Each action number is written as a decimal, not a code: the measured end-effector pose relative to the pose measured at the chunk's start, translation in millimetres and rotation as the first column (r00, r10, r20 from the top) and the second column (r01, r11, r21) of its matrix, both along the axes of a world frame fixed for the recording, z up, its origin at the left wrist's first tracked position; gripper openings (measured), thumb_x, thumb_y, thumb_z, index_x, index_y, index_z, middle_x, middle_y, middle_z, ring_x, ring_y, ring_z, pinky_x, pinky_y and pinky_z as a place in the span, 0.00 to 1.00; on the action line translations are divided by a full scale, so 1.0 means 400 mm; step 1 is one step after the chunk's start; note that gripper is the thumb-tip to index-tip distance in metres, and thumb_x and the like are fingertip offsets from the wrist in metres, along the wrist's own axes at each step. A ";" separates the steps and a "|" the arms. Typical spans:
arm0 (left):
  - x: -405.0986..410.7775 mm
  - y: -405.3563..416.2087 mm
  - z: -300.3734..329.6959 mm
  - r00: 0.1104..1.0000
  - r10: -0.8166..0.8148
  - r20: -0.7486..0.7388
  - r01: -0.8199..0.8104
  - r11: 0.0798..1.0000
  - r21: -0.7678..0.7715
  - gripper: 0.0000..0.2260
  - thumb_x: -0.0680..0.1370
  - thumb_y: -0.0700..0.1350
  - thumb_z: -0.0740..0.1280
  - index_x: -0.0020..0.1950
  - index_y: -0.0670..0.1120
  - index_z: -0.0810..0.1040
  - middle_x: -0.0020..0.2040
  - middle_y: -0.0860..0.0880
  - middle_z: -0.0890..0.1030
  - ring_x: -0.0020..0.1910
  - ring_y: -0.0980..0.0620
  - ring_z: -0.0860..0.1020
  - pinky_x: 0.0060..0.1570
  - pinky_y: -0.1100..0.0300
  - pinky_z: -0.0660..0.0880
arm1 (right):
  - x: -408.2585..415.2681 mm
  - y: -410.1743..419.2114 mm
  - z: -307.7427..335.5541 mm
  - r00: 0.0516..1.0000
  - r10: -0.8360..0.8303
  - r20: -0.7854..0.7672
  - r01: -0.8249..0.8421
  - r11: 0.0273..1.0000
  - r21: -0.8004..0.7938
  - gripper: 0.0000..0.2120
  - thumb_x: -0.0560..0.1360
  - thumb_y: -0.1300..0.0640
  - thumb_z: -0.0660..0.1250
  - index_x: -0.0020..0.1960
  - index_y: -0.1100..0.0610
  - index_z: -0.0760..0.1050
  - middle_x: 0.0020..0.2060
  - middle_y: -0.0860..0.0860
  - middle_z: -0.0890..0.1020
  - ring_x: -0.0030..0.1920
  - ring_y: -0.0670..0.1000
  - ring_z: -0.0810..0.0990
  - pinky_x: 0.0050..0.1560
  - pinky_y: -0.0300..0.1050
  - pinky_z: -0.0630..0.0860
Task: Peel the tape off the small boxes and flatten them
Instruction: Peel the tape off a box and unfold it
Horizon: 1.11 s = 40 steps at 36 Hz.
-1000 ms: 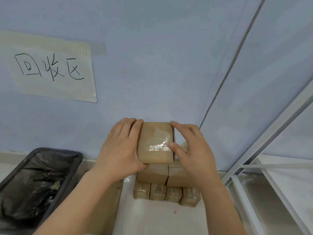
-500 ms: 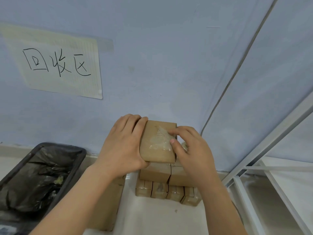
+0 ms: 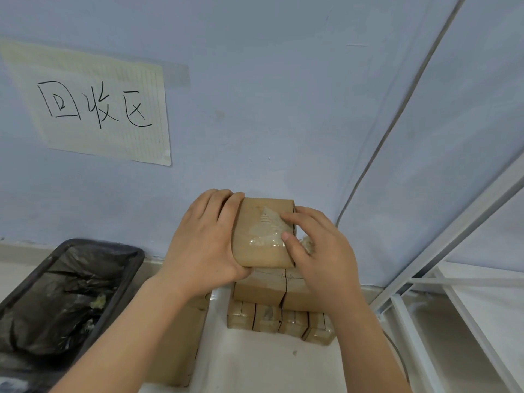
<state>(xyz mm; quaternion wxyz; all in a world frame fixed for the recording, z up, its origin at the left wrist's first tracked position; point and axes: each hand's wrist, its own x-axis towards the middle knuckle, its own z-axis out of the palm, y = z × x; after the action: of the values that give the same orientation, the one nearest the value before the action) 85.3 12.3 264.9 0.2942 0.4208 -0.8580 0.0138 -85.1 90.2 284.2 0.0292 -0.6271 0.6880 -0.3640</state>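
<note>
I hold a small brown cardboard box up in front of me, its broad face towards the camera. My left hand grips its left side, fingers over the top edge and thumb under the bottom. Clear tape lies wrinkled across the box face. My right hand is at the right edge, with index finger and thumb pinching at the tape. Below, a stack of similar taped small boxes stands on the floor against the wall.
A black bin lined with a dark bag sits at lower left. A larger cardboard box stands under my left forearm. A white metal rack fills the right side. A handwritten paper sign hangs on the blue wall.
My right index finger and thumb have closed in from the box's right edge onto the tape on its face. The left hand keeps the same grip.
</note>
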 end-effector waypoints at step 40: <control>0.013 0.011 0.001 0.977 -0.127 0.170 0.102 0.984 0.148 0.46 0.50 0.62 0.71 0.66 0.45 0.70 0.59 0.50 0.73 0.59 0.52 0.66 0.60 0.64 0.60 | 0.004 -0.025 -0.033 0.953 0.243 -0.180 -0.224 0.967 0.117 0.15 0.73 0.66 0.63 0.37 0.48 0.66 0.53 0.37 0.67 0.50 0.44 0.60 0.51 0.37 0.57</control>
<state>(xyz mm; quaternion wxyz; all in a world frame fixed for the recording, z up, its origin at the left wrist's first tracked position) 90.4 16.8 265.2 0.1864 0.3868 -0.9028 -0.0249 -83.4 80.1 271.2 0.0349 -0.7344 0.6250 -0.2624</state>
